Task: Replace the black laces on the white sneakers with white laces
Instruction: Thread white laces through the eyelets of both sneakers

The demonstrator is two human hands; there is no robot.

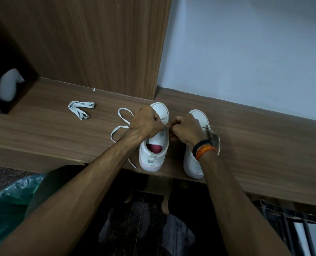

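Status: no black laces were visible anywhere in view, so removal looked done, as far as could be seen. Both white sneakers sat at the counter's near edge, toes toward the back wall, heels about at the lip. Left sneaker (154, 145) was being relaced: a white lace (120, 126) ran from under the hand out to the left in loose loops on the counter (42, 133), one end trailing off the near edge. Left hand (145, 124) was curled over the eyelet area, fingers closed, apparently gripping lace or upper; exact hold hidden. Right hand (185, 129) was also curled tight, fingers pinched at the shoe's right eyelet row, seemingly on the lace end; couldn't confirm. Right sneaker (196, 159) sat just beside, mostly behind the right wrist; no lace seen on it. Second white lace (81, 109) lay folded in a bundle, well left, mid-counter, untouched.

Judgement: roughly early-to-mid first shoe lacing. Left: finish that shoe, then lace the other.
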